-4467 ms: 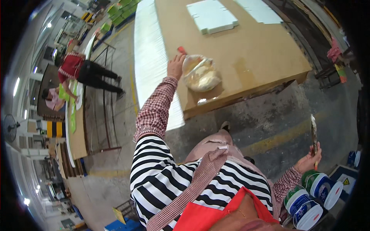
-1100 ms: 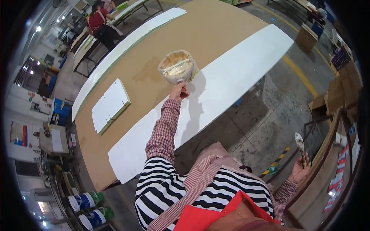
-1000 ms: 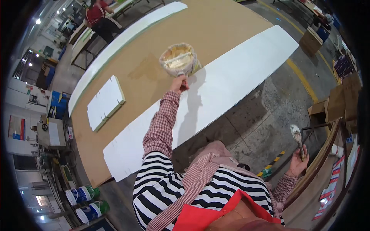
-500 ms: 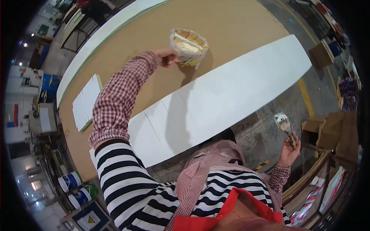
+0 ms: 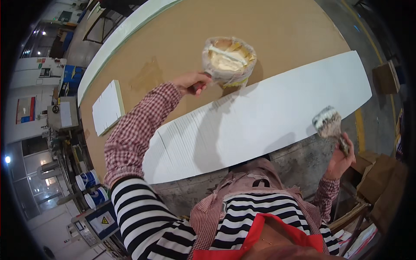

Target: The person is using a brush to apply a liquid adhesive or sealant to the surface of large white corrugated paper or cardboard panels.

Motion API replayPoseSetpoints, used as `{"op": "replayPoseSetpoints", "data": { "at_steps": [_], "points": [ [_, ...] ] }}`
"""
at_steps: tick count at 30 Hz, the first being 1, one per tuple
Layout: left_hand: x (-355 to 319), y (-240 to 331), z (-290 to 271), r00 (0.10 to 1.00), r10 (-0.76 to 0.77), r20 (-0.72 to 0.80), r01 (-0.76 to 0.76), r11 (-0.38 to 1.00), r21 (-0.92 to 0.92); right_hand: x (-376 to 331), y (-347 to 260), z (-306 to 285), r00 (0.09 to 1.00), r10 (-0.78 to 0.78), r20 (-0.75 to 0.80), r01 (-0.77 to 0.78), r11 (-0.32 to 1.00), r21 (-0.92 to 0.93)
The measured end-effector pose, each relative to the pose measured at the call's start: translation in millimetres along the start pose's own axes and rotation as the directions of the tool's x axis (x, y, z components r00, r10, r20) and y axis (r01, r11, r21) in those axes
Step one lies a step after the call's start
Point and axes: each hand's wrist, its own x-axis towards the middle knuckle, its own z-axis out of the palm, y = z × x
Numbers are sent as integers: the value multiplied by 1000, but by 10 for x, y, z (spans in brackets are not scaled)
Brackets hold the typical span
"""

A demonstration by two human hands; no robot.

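Observation:
In my right hand is a wide paintbrush, held by its dark, stained handle. White paste coats its bristles, which stand over the right front edge of a long row of overlapping white sheets. My left hand is closed at the near left side of a plastic-lined bucket, around what looks like a short dark handle; fingers partly hide it. Inside the bucket lies cream-coloured paste, with a pale strip across the mouth. The bucket is just beyond the far edge of the sheets.
A brown-topped table lies under the sheets. At its left sits a small stack of white pieces; another white stack lines the far left edge. Cardboard boxes stand at right, and paint buckets at lower left.
My left hand has closed at the bucket's side, and the bucket now sits nearer the sheets. My right hand has raised the brush toward the sheets' front edge. The whole view has shifted.

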Motion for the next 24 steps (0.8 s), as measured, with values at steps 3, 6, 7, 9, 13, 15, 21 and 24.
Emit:
{"op": "replayPoseSetpoints", "data": {
  "at_steps": [3, 6, 7, 9, 13, 15, 21, 24],
  "points": [
    [454, -69, 4, 989, 146, 22, -147, 988, 44, 396, 71, 634, 993, -110, -49, 103, 985, -137],
    [856, -263, -198, 961, 275, 18, -276, 960, 56, 812, 165, 1191, 974, -103, 203, 148, 964, -220],
    [942, -278, -259, 972, 236, -3, -235, 969, 81, 982, 185, 1374, 951, -84, 297, 166, 950, -264],
    [1005, -288, -221, 980, 195, -23, -192, 976, 98, 1261, 287, 1750, 927, -47, 373, 163, 945, -285],
    [825, -492, 63, 680, 573, -457, -186, 738, 648, 1725, 777, 2573, 805, -93, 586, 324, 897, -302],
    [590, -733, 247, 345, 781, -520, -110, 584, 804, 1983, 1276, 2940, 746, -70, 662, 367, 873, -321],
    [-532, -2032, 1403, 276, 766, -581, -187, 635, 749, 2475, 2306, 3433, 554, 50, 831, 709, 494, -503],
    [-1025, -2928, 1989, 295, 510, -808, -76, 856, 512, 2497, 2578, 3429, 498, 75, 864, 807, 324, -494]
  ]
}}
